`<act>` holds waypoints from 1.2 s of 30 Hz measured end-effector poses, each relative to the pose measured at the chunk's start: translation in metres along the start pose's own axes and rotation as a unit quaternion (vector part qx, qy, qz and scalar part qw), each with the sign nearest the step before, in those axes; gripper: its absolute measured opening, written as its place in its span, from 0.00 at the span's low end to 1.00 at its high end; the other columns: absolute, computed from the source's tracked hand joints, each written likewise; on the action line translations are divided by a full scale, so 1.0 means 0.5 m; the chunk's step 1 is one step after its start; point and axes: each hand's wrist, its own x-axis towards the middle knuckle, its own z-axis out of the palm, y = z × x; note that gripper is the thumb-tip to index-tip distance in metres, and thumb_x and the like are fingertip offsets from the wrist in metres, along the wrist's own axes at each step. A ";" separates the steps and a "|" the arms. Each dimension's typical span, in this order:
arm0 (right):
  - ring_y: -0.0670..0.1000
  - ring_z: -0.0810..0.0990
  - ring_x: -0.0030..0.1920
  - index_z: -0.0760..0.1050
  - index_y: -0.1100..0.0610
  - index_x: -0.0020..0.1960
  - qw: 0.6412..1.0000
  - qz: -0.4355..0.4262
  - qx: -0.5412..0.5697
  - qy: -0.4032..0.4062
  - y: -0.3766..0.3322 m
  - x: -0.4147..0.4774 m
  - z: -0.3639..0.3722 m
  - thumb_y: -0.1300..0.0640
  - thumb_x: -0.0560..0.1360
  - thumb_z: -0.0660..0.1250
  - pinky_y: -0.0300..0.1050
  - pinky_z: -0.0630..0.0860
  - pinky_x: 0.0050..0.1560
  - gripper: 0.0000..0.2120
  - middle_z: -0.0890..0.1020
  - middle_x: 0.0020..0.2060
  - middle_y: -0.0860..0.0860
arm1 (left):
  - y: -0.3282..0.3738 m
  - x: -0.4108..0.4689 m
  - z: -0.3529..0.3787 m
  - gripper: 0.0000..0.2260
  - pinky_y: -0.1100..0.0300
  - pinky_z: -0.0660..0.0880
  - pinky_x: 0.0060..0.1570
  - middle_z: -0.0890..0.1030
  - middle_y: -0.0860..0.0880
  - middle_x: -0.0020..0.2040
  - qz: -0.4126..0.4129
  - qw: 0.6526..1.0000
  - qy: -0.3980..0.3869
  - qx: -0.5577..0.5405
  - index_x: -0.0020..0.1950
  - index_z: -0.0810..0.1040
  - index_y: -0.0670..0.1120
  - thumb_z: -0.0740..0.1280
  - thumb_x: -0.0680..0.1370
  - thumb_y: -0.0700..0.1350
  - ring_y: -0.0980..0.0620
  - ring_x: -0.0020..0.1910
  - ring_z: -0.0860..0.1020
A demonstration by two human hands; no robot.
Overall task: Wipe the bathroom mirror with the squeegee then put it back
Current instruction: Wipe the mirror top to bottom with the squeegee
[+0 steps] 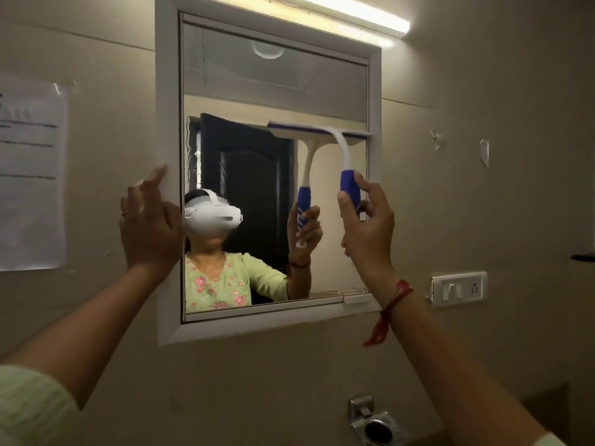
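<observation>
We record our right hand [367, 226] gripping the squeegee [342, 149] by its blue handle, blade against the mirror [257, 91] at mid-height, right side, and our left hand [149, 226] resting loose-fingered, holding nothing, on the white frame [167, 91].

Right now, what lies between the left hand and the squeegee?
Only mirror glass, seen in the head view. The left hand touches the white frame; the right hand grips the squeegee, blade on the glass.

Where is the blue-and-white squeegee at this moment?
In the head view, the blue-and-white plastic squeegee sits right of centre: blade against the right half of the white-framed mirror, blue handle gripped by the right hand.
</observation>
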 end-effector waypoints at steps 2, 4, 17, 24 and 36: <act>0.52 0.78 0.41 0.69 0.54 0.64 1.000 0.000 -0.002 0.004 0.007 -0.011 -0.001 0.56 0.76 0.65 0.44 0.79 0.38 0.17 0.77 0.49 0.52 | 0.001 -0.001 -0.002 0.21 0.43 0.70 0.46 0.71 0.37 0.58 -0.002 1.000 -0.001 0.001 0.69 0.63 0.49 0.51 0.75 0.42 0.36 0.53 0.70; 0.45 0.76 0.41 0.69 0.54 0.64 1.000 -0.003 -0.003 0.001 0.026 -0.056 -0.014 0.57 0.76 0.65 0.34 0.77 0.38 0.17 0.76 0.48 0.46 | 0.003 -0.001 -0.003 0.21 0.43 0.70 0.47 0.70 0.37 0.59 -0.006 1.000 -0.001 -0.002 0.69 0.63 0.50 0.51 0.75 0.43 0.37 0.54 0.70; 0.38 0.78 0.39 0.68 0.44 0.60 0.999 -0.016 0.047 -0.017 0.026 -0.098 -0.024 0.58 0.76 0.64 0.28 0.75 0.34 0.16 0.77 0.44 0.38 | 0.004 0.004 0.001 0.23 0.43 0.67 0.48 0.72 0.35 0.56 0.002 1.000 0.014 -0.005 0.69 0.64 0.49 0.52 0.74 0.39 0.36 0.52 0.70; 0.38 0.77 0.46 0.68 0.49 0.62 0.998 -0.007 0.055 -0.030 0.067 -0.205 -0.031 0.61 0.76 0.64 0.27 0.74 0.38 0.17 0.74 0.51 0.29 | 0.001 0.001 -0.003 0.23 0.44 0.67 0.50 0.71 0.35 0.57 0.001 1.000 0.010 -0.003 0.69 0.64 0.48 0.53 0.74 0.38 0.36 0.52 0.70; 0.43 0.78 0.43 0.68 0.44 0.64 0.997 0.019 0.060 -0.046 0.093 -0.255 -0.064 0.54 0.75 0.63 0.31 0.76 0.36 0.18 0.74 0.52 0.34 | -0.002 -0.001 0.005 0.23 0.45 0.67 0.48 0.72 0.36 0.57 0.000 1.000 0.016 -0.007 0.69 0.64 0.49 0.54 0.74 0.38 0.37 0.52 0.70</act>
